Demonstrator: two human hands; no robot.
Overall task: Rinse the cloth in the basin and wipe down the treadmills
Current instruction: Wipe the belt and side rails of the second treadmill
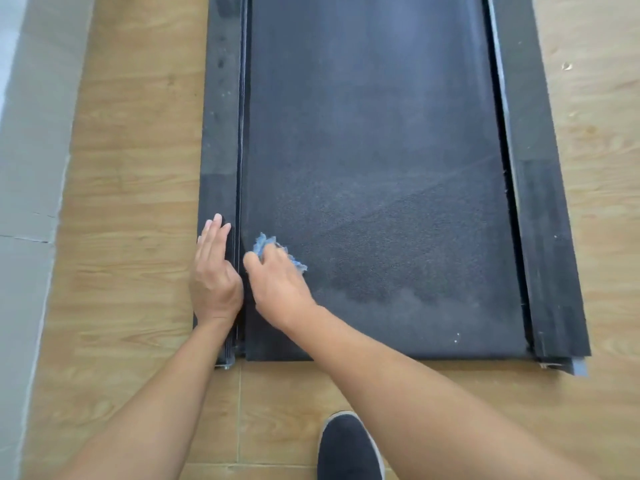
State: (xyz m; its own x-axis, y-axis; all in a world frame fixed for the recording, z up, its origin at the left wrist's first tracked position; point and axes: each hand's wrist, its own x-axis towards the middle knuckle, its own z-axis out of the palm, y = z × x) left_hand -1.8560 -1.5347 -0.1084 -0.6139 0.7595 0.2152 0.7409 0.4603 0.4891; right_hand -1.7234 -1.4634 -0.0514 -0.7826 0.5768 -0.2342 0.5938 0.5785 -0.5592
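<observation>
The right hand [277,282] covers most of the blue cloth [261,242], so only frayed edges show beyond it, and its fingertips are hidden too. The treadmill [381,133] runs out past the top edge, and the dark shoe [346,448] is cut off at the bottom.

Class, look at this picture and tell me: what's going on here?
A person is cleaning a treadmill. The right hand grips a blue cloth against the belt near its left edge. The left hand rests flat on the left side rail. A darker patch mid-belt looks already wiped, while the near end looks dusty.
</observation>
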